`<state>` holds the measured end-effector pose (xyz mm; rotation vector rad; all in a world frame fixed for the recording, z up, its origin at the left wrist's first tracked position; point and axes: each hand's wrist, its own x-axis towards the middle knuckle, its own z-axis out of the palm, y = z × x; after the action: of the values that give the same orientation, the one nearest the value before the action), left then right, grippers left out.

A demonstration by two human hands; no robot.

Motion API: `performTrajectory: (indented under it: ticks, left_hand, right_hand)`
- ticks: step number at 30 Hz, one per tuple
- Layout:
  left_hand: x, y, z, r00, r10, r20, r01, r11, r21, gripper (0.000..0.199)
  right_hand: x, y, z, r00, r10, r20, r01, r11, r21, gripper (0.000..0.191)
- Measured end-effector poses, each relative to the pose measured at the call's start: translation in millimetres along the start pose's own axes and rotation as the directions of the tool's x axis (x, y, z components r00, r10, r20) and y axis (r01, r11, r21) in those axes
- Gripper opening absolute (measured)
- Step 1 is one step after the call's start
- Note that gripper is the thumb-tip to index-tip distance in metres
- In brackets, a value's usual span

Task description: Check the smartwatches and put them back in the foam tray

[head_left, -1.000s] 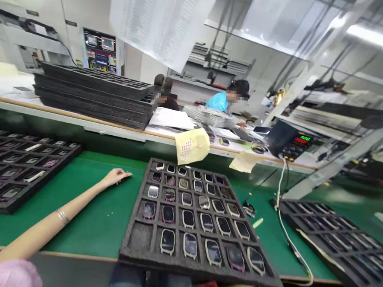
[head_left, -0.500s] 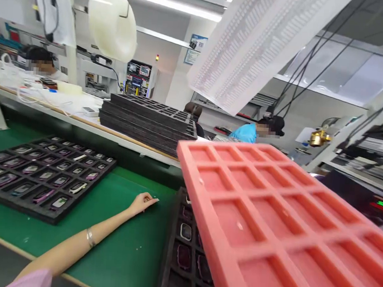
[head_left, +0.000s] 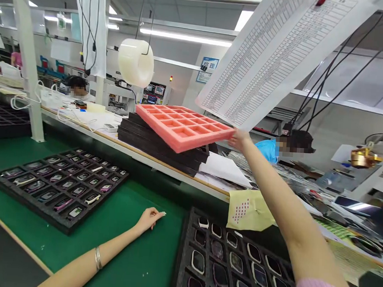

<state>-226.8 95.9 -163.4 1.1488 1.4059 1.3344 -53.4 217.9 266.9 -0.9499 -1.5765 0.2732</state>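
My right hand (head_left: 239,140) grips the right corner of a pink foam tray (head_left: 177,143). The tray has rows of bare compartments and lies tilted over a stack of black foam trays (head_left: 158,148) on the shelf. My left hand (head_left: 149,219) rests on the green mat (head_left: 123,252), thumb and finger pinched; a small whitish bit shows at the tips, too small to name. To its left lies a black foam tray of watch-like cases (head_left: 67,183). On its right, another black tray (head_left: 186,234) holds watch-like pieces with dark faces (head_left: 219,275).
A printed sheet (head_left: 264,57) and a roll of pale tape (head_left: 135,63) hang above the shelf. A yellow sheet (head_left: 250,210) droops over the shelf edge. Two people work beyond, one in a blue top (head_left: 267,150). A post (head_left: 27,64) stands left.
The pink tray has moved away from me and leftward, from above the right black tray onto the stack. My right arm has come into view. The left hand stays pinched on the mat.
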Motion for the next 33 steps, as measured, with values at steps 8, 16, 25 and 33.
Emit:
performTrajectory:
  ticks: [8,16,25,33]
  left_hand:
    - [-11,33,-9.0,0.958,0.174,-0.226,-0.195,0.978,-0.072,0.048]
    - [-32,177,-62.9,0.747,0.544,-0.383,-0.551,0.828,0.102,0.035]
    - [66,374,-52.0,0.461,0.852,-0.247,-0.430,0.458,0.778,0.033]
    - [110,406,-23.7,0.783,0.578,-0.229,-0.072,0.450,0.890,0.058]
  right_hand:
    - [-50,-4,44,0.855,-0.472,0.215,0.501,0.859,-0.105,0.051]
    - [-29,4,77,0.736,-0.562,0.378,0.639,0.761,-0.114,0.057]
    - [-50,29,53,0.764,-0.525,0.376,0.585,0.809,-0.057,0.056]
    - [-209,56,-133,0.669,-0.234,0.706,0.558,0.786,-0.268,0.046]
